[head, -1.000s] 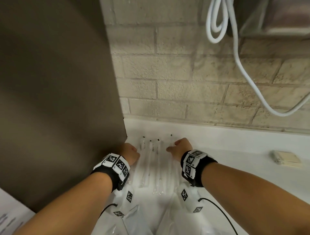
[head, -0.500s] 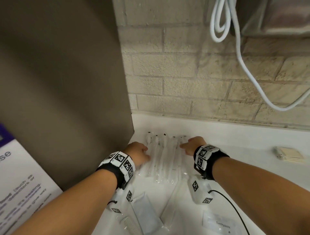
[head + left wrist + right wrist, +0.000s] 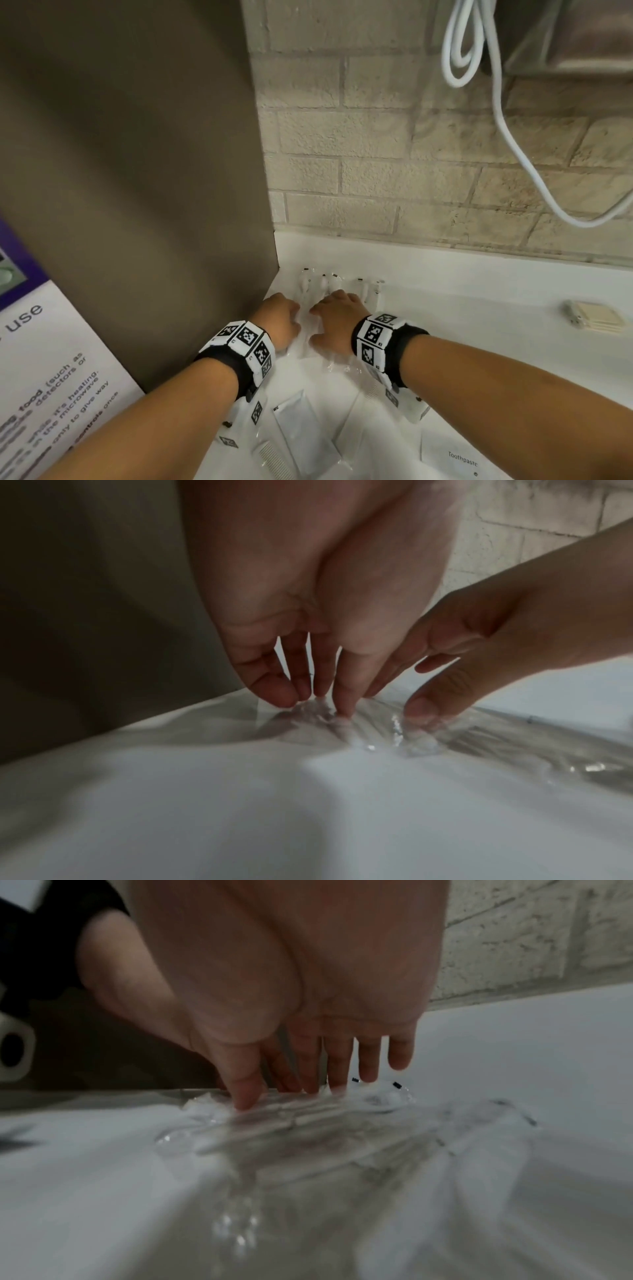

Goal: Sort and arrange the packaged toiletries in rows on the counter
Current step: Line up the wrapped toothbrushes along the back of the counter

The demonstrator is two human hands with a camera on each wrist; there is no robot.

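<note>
Both hands press down flat-fingered on the row of wrapped toothbrushes [image 3: 337,291] at the back of the counter [image 3: 479,308]. The left hand [image 3: 279,320] covers the row's left side, the right hand [image 3: 337,317] its middle. The toothbrushes' long axes point toward the wall, straight ahead of the fingers.

The white tabletop [image 3: 479,308] carries a row of clear-wrapped toothbrushes [image 3: 368,289], flat sachets [image 3: 301,431], a comb [image 3: 274,459], a toothpaste box [image 3: 455,457] and a beige pack [image 3: 594,317].
</note>
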